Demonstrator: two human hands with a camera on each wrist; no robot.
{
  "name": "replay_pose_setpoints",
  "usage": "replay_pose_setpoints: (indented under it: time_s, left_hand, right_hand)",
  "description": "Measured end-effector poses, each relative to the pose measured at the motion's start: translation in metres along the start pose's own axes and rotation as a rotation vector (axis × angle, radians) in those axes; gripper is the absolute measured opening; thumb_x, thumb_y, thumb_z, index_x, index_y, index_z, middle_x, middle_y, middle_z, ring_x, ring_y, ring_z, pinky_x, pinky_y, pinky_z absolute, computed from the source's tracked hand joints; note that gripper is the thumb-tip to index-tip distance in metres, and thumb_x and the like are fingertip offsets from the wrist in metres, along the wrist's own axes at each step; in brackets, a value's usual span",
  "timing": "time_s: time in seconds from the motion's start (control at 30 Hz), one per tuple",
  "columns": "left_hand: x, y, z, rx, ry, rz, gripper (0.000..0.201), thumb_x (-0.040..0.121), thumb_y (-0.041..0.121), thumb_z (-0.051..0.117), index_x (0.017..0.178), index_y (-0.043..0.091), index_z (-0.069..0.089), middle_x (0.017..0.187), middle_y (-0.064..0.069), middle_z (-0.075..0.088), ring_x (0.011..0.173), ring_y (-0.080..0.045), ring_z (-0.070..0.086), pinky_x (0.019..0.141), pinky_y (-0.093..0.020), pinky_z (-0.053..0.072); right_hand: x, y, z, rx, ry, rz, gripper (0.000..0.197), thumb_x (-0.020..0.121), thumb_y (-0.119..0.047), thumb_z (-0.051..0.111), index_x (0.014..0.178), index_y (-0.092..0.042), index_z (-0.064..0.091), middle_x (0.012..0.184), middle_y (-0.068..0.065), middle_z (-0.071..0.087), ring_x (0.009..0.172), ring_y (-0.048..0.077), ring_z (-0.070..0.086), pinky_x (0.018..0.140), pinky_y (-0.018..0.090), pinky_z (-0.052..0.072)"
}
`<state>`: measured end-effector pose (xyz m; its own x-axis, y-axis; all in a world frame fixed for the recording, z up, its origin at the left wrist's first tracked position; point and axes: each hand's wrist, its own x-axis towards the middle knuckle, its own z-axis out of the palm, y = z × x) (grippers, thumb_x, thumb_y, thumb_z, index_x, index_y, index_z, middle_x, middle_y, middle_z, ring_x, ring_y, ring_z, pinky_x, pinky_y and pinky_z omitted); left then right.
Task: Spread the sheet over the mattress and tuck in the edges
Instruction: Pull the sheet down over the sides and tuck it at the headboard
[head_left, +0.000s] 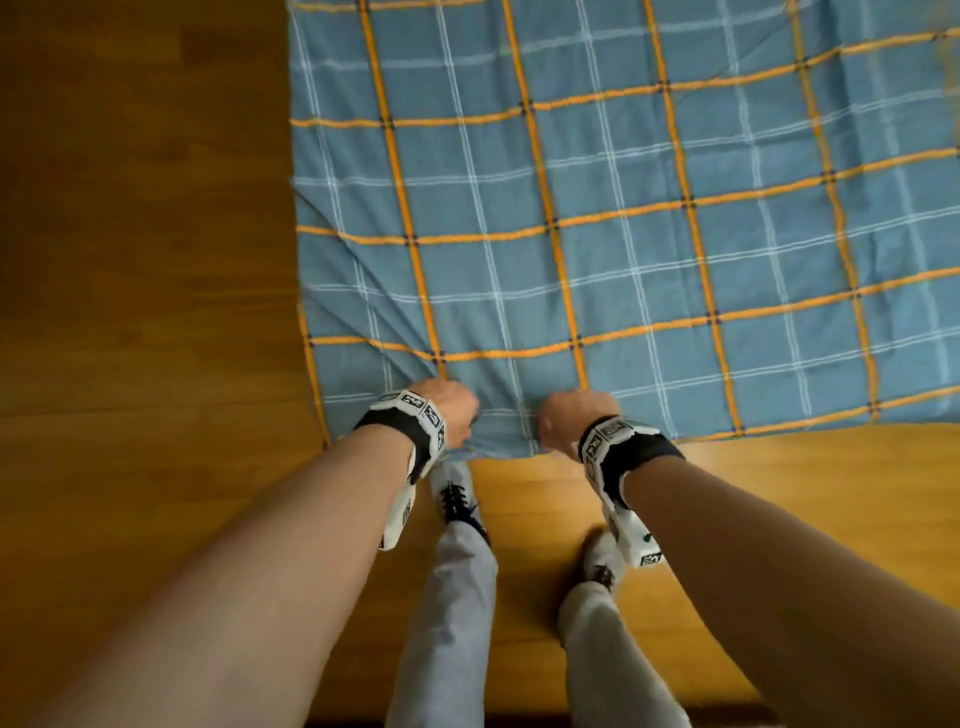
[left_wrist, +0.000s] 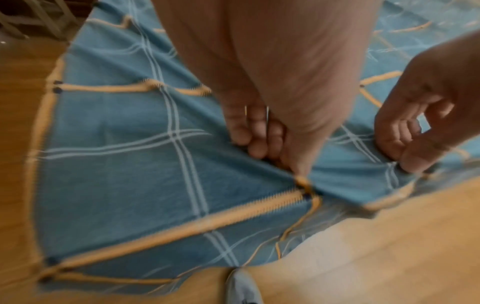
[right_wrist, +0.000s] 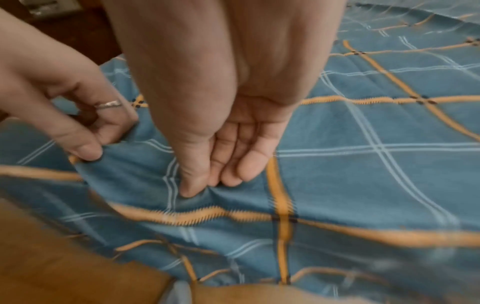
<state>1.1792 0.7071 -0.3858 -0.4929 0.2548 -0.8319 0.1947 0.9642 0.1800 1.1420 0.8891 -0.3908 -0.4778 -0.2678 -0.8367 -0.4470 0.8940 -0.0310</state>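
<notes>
A blue sheet (head_left: 597, 208) with orange and white check lines lies spread flat, its near edge at my feet. My left hand (head_left: 451, 410) pinches a fold of the sheet (left_wrist: 155, 164) near the near left corner, thumb and curled fingers (left_wrist: 249, 131) closed on the cloth. Creases fan out from that grip. My right hand (head_left: 566, 415) pinches the same near edge a little to the right; in the right wrist view its thumb and fingers (right_wrist: 228, 170) gather a small bunch of sheet (right_wrist: 363, 164). The mattress is hidden under the sheet.
Wooden floor (head_left: 145, 260) runs along the sheet's left side and in front of its near edge (head_left: 805, 493). My legs and white shoes (head_left: 452, 493) stand right at that edge. White furniture legs (left_wrist: 39, 18) show far off to the left.
</notes>
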Motion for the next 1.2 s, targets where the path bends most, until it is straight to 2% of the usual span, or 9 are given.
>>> replay_pose_setpoints:
  time_s: [0.1,0.23,0.33,0.47,0.7,0.8,0.97,1.07,1.2]
  left_hand:
    - [-0.022,-0.015,0.011,0.052,-0.122,-0.044,0.031,0.086,0.047,0.060,0.076,0.018,0.056,0.088,-0.007,0.066,0.089,-0.027,0.065,0.068,-0.034,0.048]
    - [-0.042,-0.051,0.022,-0.034,0.121,-0.427,0.051,0.092,0.063,0.041,0.100,0.016,0.060,0.094,-0.003,0.069,0.087,-0.024,0.065,0.065,-0.030,0.043]
    - [-0.049,-0.079,0.037,-0.248,0.127,-0.689,0.063,0.091,0.069,0.034,0.084,0.012,0.060,0.087,-0.006,0.068,0.077,-0.024,0.062,0.061,-0.030,0.040]
    - [-0.056,-0.095,0.056,-0.482,0.222,-0.765,0.055,0.091,0.060,0.049,0.065,0.011,0.045,0.087,-0.013,0.063,0.074,-0.029,0.052,0.064,-0.033,0.041]
    - [-0.041,-0.147,0.090,-0.854,0.296,-0.614,0.033,0.084,0.033,0.059,0.071,0.002,0.062,0.078,-0.020,0.071,0.074,-0.036,0.070,0.067,-0.047,0.059]
    - [-0.037,-0.166,0.108,-0.893,0.213,-0.528,0.028,0.072,0.032,0.051,0.069,0.008,0.064,0.077,-0.021,0.072,0.072,-0.037,0.071,0.067,-0.051,0.060]
    - [-0.089,-0.162,0.109,-1.156,0.104,-0.468,0.027,0.089,0.034,0.062,0.080,0.009,0.057,0.076,-0.014,0.067,0.064,-0.031,0.069,0.060,-0.046,0.060]
    - [-0.091,-0.162,0.109,-1.328,0.130,-0.471,0.056,0.077,0.061,0.067,0.091,0.007,0.057,0.083,-0.011,0.069,0.061,-0.028,0.071,0.052,-0.038,0.058]
    - [-0.077,-0.159,0.120,-1.323,0.286,-0.395,0.022,0.091,0.020,0.065,0.074,0.007,0.058,0.074,-0.016,0.069,0.047,-0.022,0.061,0.036,-0.022,0.044]
  right_hand:
    - [-0.020,-0.014,0.015,0.062,-0.071,0.000,0.026,0.084,-0.043,0.066,0.105,-0.028,0.068,0.112,0.001,0.067,0.105,0.027,0.064,0.080,0.035,0.049]
    - [-0.025,-0.038,0.010,0.161,0.081,-0.048,0.033,0.081,-0.051,0.064,0.105,-0.028,0.061,0.112,0.001,0.066,0.104,0.028,0.064,0.083,0.036,0.051]
    - [-0.010,-0.069,0.002,0.216,0.207,-0.131,0.042,0.084,-0.050,0.063,0.116,-0.025,0.055,0.116,0.001,0.061,0.105,0.029,0.063,0.079,0.037,0.049]
    - [0.011,-0.117,0.008,0.216,0.255,-0.144,0.047,0.079,-0.052,0.068,0.116,-0.025,0.058,0.114,0.001,0.062,0.105,0.027,0.062,0.075,0.036,0.049]
    - [0.026,-0.177,0.006,0.118,0.269,0.031,0.018,0.091,-0.016,0.050,0.093,-0.018,0.068,0.094,0.005,0.072,0.089,0.031,0.069,0.065,0.032,0.043]
    - [0.017,-0.184,0.002,0.054,0.189,0.042,0.022,0.096,-0.018,0.045,0.095,-0.018,0.067,0.096,0.004,0.071,0.090,0.029,0.068,0.066,0.032,0.043]
    - [-0.003,-0.215,0.019,0.016,0.021,-0.075,0.020,0.094,-0.034,0.048,0.094,-0.022,0.064,0.098,0.001,0.068,0.089,0.027,0.064,0.070,0.033,0.045]
    - [-0.004,-0.227,0.025,0.047,0.139,-0.014,0.024,0.093,-0.041,0.048,0.095,-0.023,0.063,0.098,0.002,0.070,0.089,0.028,0.067,0.066,0.032,0.043]
    - [0.003,-0.222,0.022,0.170,0.389,0.073,0.022,0.093,-0.034,0.046,0.099,-0.019,0.060,0.093,0.008,0.070,0.083,0.033,0.067,0.062,0.032,0.042]
